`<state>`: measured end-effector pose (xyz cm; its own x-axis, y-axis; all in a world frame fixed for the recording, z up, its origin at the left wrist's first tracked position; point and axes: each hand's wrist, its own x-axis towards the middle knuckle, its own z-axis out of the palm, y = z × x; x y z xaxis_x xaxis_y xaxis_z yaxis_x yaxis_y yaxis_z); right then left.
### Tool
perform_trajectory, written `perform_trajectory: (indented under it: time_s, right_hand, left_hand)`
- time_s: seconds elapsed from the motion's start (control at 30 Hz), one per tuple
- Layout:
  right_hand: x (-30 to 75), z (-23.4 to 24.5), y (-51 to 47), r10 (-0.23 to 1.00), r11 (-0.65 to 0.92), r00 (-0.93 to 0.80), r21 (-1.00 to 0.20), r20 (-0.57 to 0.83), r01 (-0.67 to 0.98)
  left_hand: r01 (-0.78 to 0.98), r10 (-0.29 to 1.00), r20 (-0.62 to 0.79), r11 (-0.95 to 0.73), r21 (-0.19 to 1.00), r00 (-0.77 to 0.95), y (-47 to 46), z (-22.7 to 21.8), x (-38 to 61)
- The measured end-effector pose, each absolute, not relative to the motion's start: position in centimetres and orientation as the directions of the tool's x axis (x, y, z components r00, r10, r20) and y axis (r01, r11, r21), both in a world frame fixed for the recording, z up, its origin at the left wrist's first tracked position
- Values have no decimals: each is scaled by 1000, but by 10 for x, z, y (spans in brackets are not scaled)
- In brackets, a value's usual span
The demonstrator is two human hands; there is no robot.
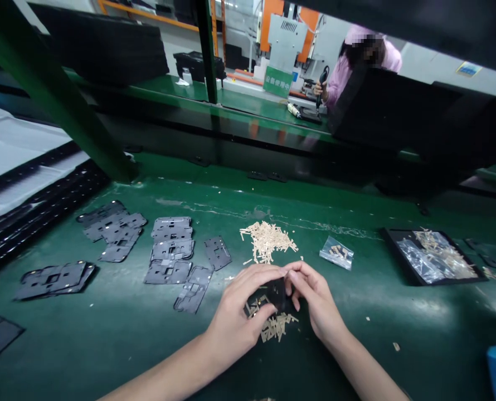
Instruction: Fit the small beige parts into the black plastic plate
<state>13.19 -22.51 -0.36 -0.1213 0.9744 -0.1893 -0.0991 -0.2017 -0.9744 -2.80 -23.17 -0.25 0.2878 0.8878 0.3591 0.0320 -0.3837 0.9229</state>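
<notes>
Between my hands is a thin black plastic plate (pixel 276 295) with small cut-outs, tilted up above the bench. My left hand (pixel 243 303) grips it with the thumb below and the fingers over its top edge. My right hand (pixel 310 292) is closed in a pinch at the plate's upper right corner; whether a small piece sits between those fingertips is hidden. Under the plate lies a small heap of beige strips (pixel 279 327), partly covered by my left hand. Beyond my hands is a larger pile of the same beige strips (pixel 268 240).
Several black plates (pixel 170 250) lie in overlapping groups on the green bench (pixel 118 328) to the left. A clear bag (pixel 336 253) and a black tray (pixel 415 273) with bags and strips are at right. Across the partition, a person in pink (pixel 340 83) holds a dark tool.
</notes>
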Motion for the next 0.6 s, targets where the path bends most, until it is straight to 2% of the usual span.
perform_trajectory:
  time_s: [0.17,0.23,0.3,0.4,0.6]
  right_hand:
    - [127,-4,-224,901,-341,-338,-926,-273,-161]
    - [128,-6,-225,884,-384,-352,-906,-306,-178]
    - [131,-7,-221,902,-374,-283,-917,-325,-139]
    - [139,-6,-196,940,-321,-141,-946,-312,-51]
    - [172,11,-93,976,-112,193,-991,-97,67]
  left_hand:
    - [-171,943,161,-115,979,290,-233,4,-27]
    - [-214,949,97,-32,976,300,-231,4,-28]
    - [-228,955,55,14,974,293,-227,1,-28]
    - [-186,975,46,-4,982,219,-221,-2,-29]
    - [-73,986,54,-43,996,159,-213,-5,-34]
